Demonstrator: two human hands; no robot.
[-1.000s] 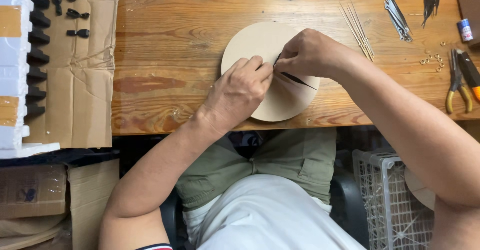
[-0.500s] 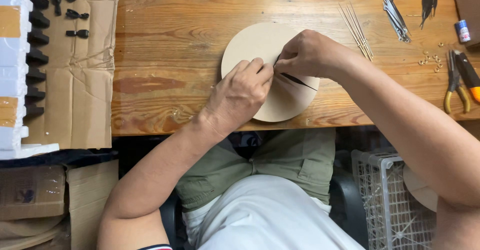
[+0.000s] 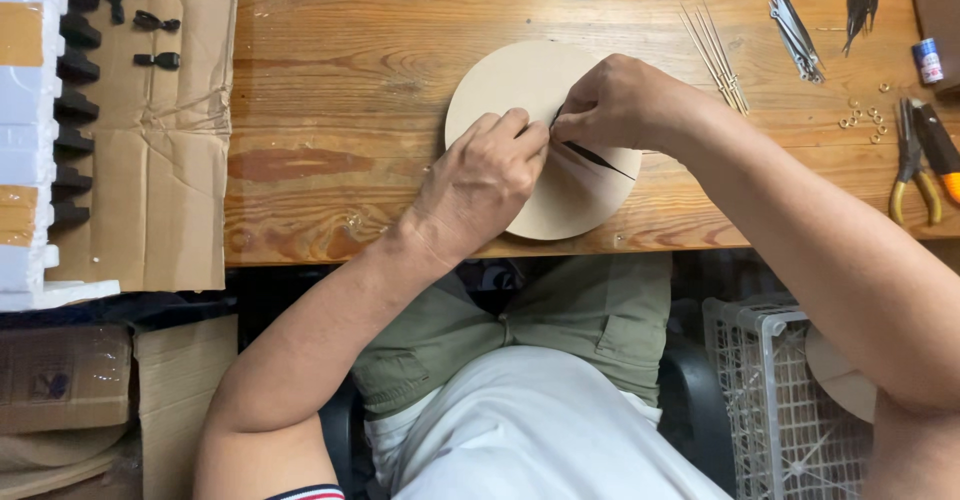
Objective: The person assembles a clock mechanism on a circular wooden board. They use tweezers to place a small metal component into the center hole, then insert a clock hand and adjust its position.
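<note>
Matt tan disc (image 3: pixel 520 85) on a varnished, grainy wooden surface (image 3: pixel 340 90).
Rough brown cardboard (image 3: pixel 150 180) lies at nine o'clock; shiny metal rods (image 3: pixel 712 52) and rubber-handled pliers (image 3: pixel 915 165) at two o'clock.

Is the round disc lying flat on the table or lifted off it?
Flat: the round disc rests on the wooden table, both hands pressing on it.

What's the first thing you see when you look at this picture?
Right in the middle of the wooden table lies a pale round disc, with the left hand and right hand meeting at its centre, fingers pinched around thin black pointed hands like a clock's. At the right edge lie yellow-handled pliers, and at the far left a white foam block holds a row of black pieces.
</note>
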